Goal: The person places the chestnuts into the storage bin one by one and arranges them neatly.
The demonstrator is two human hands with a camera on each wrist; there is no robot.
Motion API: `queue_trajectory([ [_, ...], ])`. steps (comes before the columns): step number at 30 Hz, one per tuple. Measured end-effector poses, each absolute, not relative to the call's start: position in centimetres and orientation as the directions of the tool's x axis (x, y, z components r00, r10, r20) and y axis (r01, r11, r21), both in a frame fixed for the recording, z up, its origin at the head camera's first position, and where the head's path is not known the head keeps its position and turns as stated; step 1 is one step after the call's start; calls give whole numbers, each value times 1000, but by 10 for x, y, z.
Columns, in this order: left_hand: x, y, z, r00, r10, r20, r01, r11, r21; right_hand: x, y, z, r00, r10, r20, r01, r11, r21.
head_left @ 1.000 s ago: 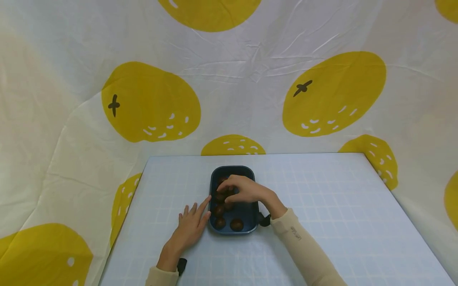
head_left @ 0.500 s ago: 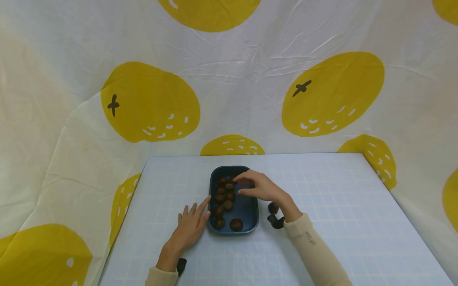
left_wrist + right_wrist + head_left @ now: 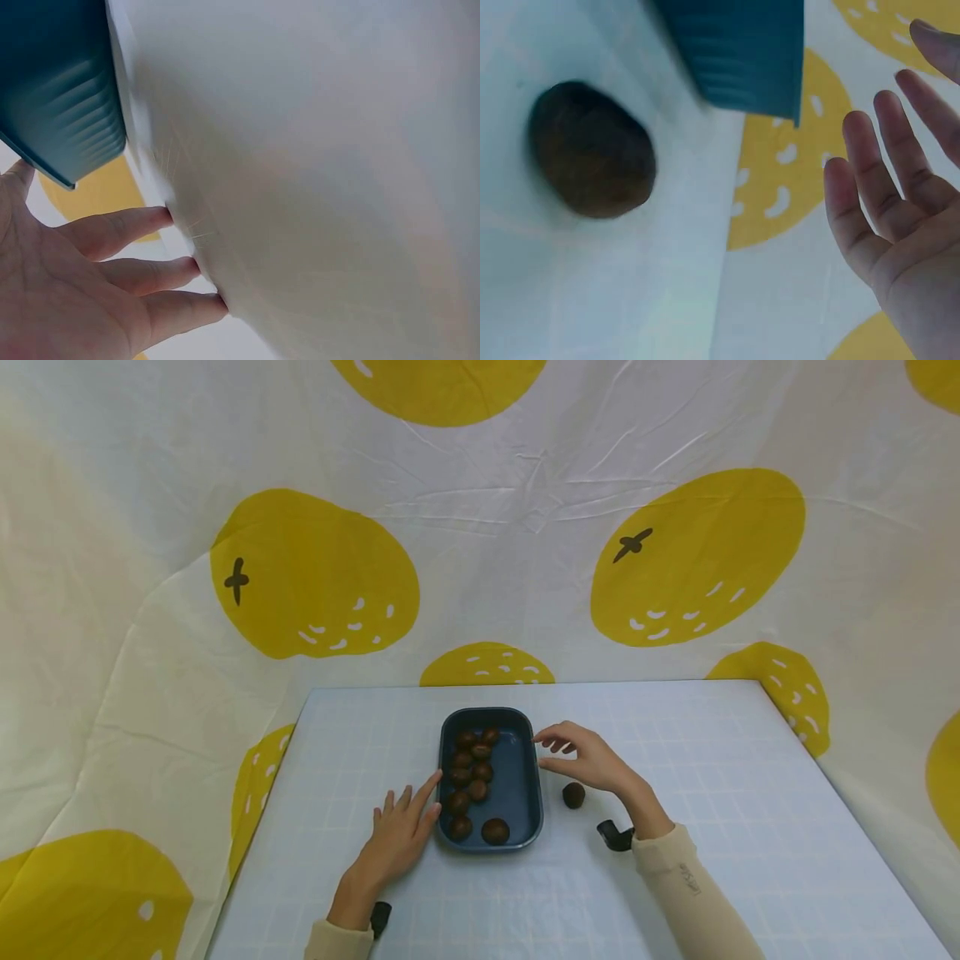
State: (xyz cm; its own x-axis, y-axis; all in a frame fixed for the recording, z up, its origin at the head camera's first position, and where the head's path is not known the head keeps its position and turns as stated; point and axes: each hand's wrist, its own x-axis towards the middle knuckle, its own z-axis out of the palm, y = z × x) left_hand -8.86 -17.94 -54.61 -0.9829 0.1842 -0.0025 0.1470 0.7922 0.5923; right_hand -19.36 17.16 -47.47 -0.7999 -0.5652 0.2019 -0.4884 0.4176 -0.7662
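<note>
A dark blue tray (image 3: 517,777) stands on the table with several brown chestnuts (image 3: 460,775) inside, mostly along its left side. One larger chestnut (image 3: 495,832) sits at the tray's near end. My left hand (image 3: 401,835) lies beside the tray with fingers spread, a fingertip touching its left rim. In the left wrist view, other fingertips of that hand (image 3: 75,277) rest on the tabletop. My right hand (image 3: 588,758) hovers just right of the tray, fingers loosely bent and holding nothing. Below its wrist, a single chestnut (image 3: 573,795) lies on the table, also close in the right wrist view.
The table (image 3: 675,777) has a pale checked cover. Behind it hangs a white cloth (image 3: 510,568) printed with large yellow fruit. Black straps (image 3: 617,836) sit at both wrists.
My right hand has come out of the tray and moved right, past its rim. The chestnuts in the tray and the single one on the table are now uncovered. My left hand stays put.
</note>
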Motion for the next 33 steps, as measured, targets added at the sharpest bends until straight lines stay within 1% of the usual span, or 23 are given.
queue_trajectory([
  [10,-87,-179,-544,-983,183,-3,146,792,592,-187,199,-492,-848,-507,158,-425,469,-774],
  [17,-87,-179,-544,-984,177,-28,126,791,599,-181,213,-508,-875,-479,72,-355,531,-769],
  [27,-86,-179,-542,-984,176,-35,120,790,601,-175,226,-528,-878,-476,-54,-297,630,-717],
  [33,-87,-178,-541,-984,174,-33,120,789,602,-173,228,-532,-856,-514,-47,-341,632,-696],
])
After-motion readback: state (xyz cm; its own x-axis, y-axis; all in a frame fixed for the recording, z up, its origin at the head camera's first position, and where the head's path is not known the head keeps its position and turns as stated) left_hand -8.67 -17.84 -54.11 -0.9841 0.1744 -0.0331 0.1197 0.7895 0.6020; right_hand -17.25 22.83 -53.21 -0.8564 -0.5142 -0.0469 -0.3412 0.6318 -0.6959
